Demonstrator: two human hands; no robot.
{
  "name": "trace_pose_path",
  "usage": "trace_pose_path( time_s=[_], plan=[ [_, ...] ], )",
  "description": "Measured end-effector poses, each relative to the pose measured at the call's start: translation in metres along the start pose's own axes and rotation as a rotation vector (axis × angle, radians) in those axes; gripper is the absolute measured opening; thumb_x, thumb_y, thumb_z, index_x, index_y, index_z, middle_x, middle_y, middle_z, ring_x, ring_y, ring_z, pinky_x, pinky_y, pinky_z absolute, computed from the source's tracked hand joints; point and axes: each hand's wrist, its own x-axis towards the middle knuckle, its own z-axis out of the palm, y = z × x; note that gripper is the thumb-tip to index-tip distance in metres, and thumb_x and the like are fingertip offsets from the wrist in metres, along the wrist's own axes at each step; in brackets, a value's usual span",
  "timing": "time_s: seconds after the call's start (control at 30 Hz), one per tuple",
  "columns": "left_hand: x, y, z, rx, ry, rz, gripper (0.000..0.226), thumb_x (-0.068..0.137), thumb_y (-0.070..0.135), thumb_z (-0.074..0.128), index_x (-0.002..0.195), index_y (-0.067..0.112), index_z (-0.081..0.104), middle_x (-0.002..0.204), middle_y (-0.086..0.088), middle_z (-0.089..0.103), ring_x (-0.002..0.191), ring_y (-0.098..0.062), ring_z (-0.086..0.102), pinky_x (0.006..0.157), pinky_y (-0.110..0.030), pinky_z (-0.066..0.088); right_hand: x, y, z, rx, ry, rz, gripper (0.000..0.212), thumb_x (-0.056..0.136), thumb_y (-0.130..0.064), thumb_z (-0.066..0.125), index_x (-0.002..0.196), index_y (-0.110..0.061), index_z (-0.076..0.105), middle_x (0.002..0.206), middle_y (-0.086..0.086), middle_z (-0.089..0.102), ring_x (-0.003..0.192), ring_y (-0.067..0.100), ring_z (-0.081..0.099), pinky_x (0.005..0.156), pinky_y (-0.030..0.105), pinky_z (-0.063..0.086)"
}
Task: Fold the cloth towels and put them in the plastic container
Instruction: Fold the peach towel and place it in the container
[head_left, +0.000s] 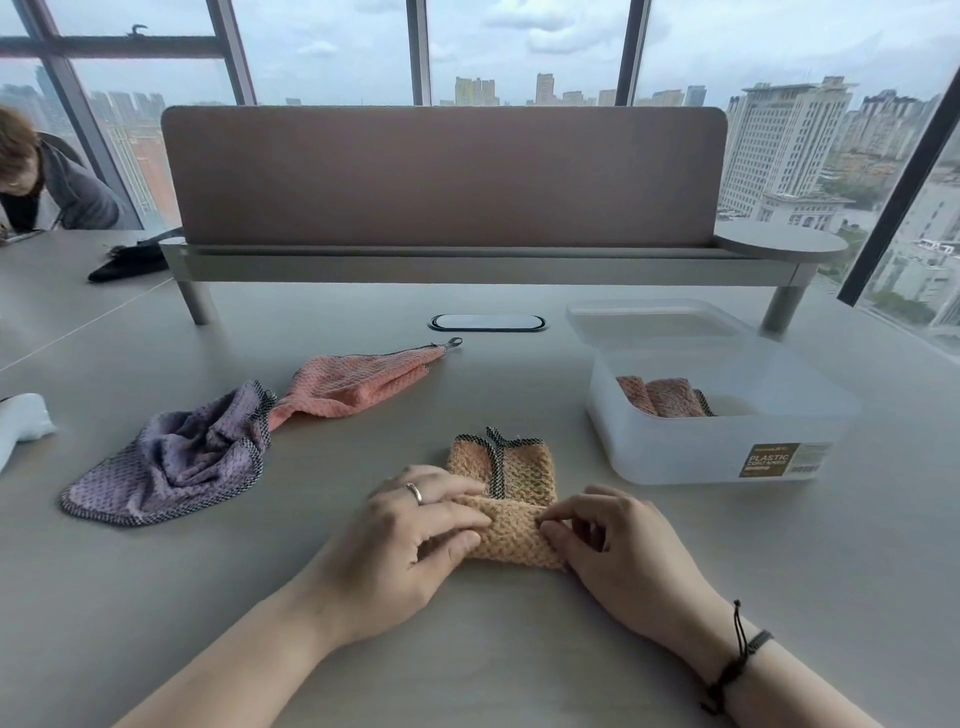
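An orange towel (511, 499) with dark checked trim lies partly folded on the table in front of me. My left hand (410, 540) grips its near fold from the left, and my right hand (618, 551) pinches the same fold from the right. A crumpled purple towel (171, 462) lies at the left, touching a loosely folded pink towel (353, 384) behind it. The clear plastic container (727, 447) stands open at the right and holds folded pink towels (665, 397).
The container's lid (649, 319) leans behind it. A desk divider (441, 176) on metal legs crosses the back of the table, with a cable port (487, 322) below it. A white object (21, 423) lies at the left edge. A person (47, 182) sits far left near a black bag (130, 262).
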Motion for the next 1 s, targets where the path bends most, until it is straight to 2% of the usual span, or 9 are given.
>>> trace_pose_path(
  time_s=[0.13,0.23,0.33,0.57,0.67,0.77,0.83,0.9,1.0],
  plan=[
    [-0.003,0.001,0.000,0.013,-0.150,-0.020,0.045,0.086,0.055,0.063,0.125,0.033,0.066,0.134,0.023,0.059,0.129,0.007,0.047,0.110,-0.021,0.035,-0.004,0.002,-0.003,-0.075,-0.061,-0.081,0.060,0.065,-0.084,0.057,0.104,-0.040,0.072,0.103,-0.025,0.047,0.102,0.000,0.050,0.090,0.021,0.041],
    [-0.003,0.001,0.000,0.003,-0.150,-0.018,0.048,0.085,0.054,0.065,0.127,0.031,0.064,0.135,0.022,0.059,0.129,0.010,0.046,0.110,-0.019,0.036,-0.006,0.000,-0.006,-0.139,-0.099,-0.152,0.067,0.062,-0.086,0.059,0.114,-0.044,0.066,0.124,-0.031,0.044,0.118,-0.002,0.040,0.101,0.023,0.034],
    [-0.001,0.001,0.002,-0.005,-0.131,-0.031,0.043,0.088,0.048,0.062,0.128,0.032,0.063,0.132,0.022,0.061,0.126,0.009,0.048,0.108,-0.020,0.039,-0.005,-0.002,-0.003,-0.217,-0.155,-0.204,0.066,0.073,-0.080,0.054,0.127,-0.043,0.060,0.128,-0.032,0.052,0.121,0.000,0.042,0.103,0.029,0.036],
    [-0.001,0.001,0.001,-0.018,-0.105,-0.046,0.049,0.085,0.048,0.066,0.132,0.036,0.057,0.129,0.023,0.060,0.123,0.010,0.050,0.106,-0.019,0.040,-0.005,-0.005,0.002,-0.267,-0.019,-0.237,0.034,0.094,-0.056,0.043,0.112,-0.039,0.066,0.106,-0.026,0.067,0.099,0.006,0.058,0.084,0.030,0.046],
    [-0.002,0.003,0.001,-0.033,-0.042,-0.079,0.043,0.083,0.042,0.068,0.126,0.037,0.060,0.118,0.022,0.064,0.113,0.009,0.056,0.098,-0.018,0.044,-0.005,-0.005,-0.002,-0.195,0.011,-0.200,0.034,0.092,-0.059,0.043,0.110,-0.039,0.065,0.090,-0.032,0.062,0.095,0.002,0.055,0.086,0.030,0.046],
    [-0.001,0.002,0.000,-0.069,0.016,-0.122,0.031,0.084,0.037,0.066,0.115,0.035,0.065,0.103,0.021,0.068,0.098,0.007,0.061,0.086,-0.017,0.048,-0.008,-0.007,-0.010,-0.101,-0.064,-0.150,0.054,0.073,-0.072,0.059,0.121,-0.047,0.056,0.090,-0.044,0.048,0.097,-0.015,0.042,0.092,0.013,0.033],
    [0.000,0.001,-0.001,-0.105,0.064,-0.154,0.024,0.084,0.031,0.074,0.107,0.033,0.067,0.092,0.024,0.069,0.084,0.009,0.062,0.075,-0.013,0.047,-0.010,-0.006,-0.011,-0.105,-0.095,-0.124,0.054,0.069,-0.066,0.071,0.118,-0.049,0.055,0.093,-0.038,0.050,0.097,-0.014,0.043,0.087,0.009,0.030],
    [0.001,0.001,0.000,-0.142,0.114,-0.210,0.021,0.083,0.024,0.079,0.101,0.029,0.069,0.079,0.030,0.066,0.070,0.013,0.059,0.065,-0.005,0.040,-0.010,-0.005,-0.009,-0.036,-0.011,-0.076,0.038,0.073,-0.054,0.076,0.106,-0.045,0.061,0.086,-0.023,0.062,0.090,-0.003,0.054,0.079,0.010,0.036],
    [0.003,0.002,0.002,-0.209,0.150,-0.291,0.019,0.084,0.023,0.077,0.100,0.026,0.067,0.064,0.030,0.062,0.056,0.010,0.055,0.057,-0.003,0.036,-0.003,-0.006,-0.005,0.211,0.071,0.017,0.022,0.078,-0.044,0.077,0.095,-0.039,0.064,0.066,-0.007,0.065,0.058,0.007,0.056,0.059,0.021,0.043]
  ],
)
